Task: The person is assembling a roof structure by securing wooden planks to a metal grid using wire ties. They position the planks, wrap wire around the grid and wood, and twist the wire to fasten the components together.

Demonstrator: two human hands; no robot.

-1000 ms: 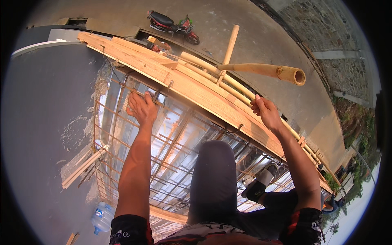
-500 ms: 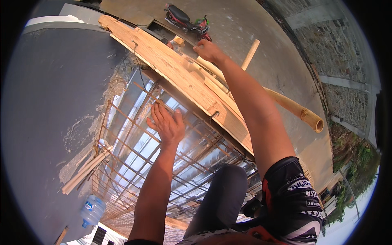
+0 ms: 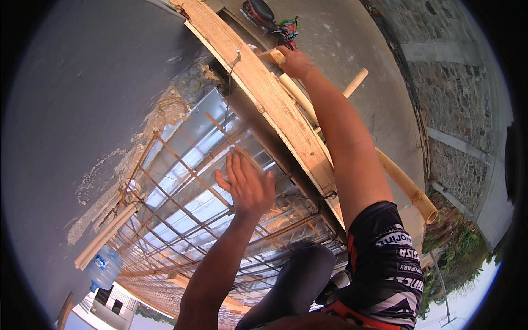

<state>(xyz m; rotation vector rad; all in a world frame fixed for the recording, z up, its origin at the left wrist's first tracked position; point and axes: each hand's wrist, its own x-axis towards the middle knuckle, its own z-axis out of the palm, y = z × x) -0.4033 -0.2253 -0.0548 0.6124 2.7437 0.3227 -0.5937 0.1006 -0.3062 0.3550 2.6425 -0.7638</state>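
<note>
My left hand (image 3: 247, 184) lies flat with its fingers stretched out over the rusty rebar grid (image 3: 190, 170); whether it presses on the bars I cannot tell. Past the long wooden board (image 3: 275, 104), my right hand (image 3: 297, 63) reaches out with bent fingers closed on the end of a short wooden block (image 3: 271, 56). Part of that grip is hidden. The board runs diagonally along the grid's edge, and a tie wire (image 3: 234, 63) loops over it. Shiny metal sheeting (image 3: 206, 113) shows beneath the bars.
Bamboo poles (image 3: 410, 190) lie beyond the board, under my right arm. A red and black motorbike (image 3: 272, 19) stands on the ground far below. On the left rises a grey wall (image 3: 99, 110), with wooden sticks (image 3: 107, 234) and a blue water jug (image 3: 104, 267) near it.
The view has shifted, so the board and grid sit further right. My right hand has come together with the wooden block, which was apart from it before. My left hand stays spread over the grid.
</note>
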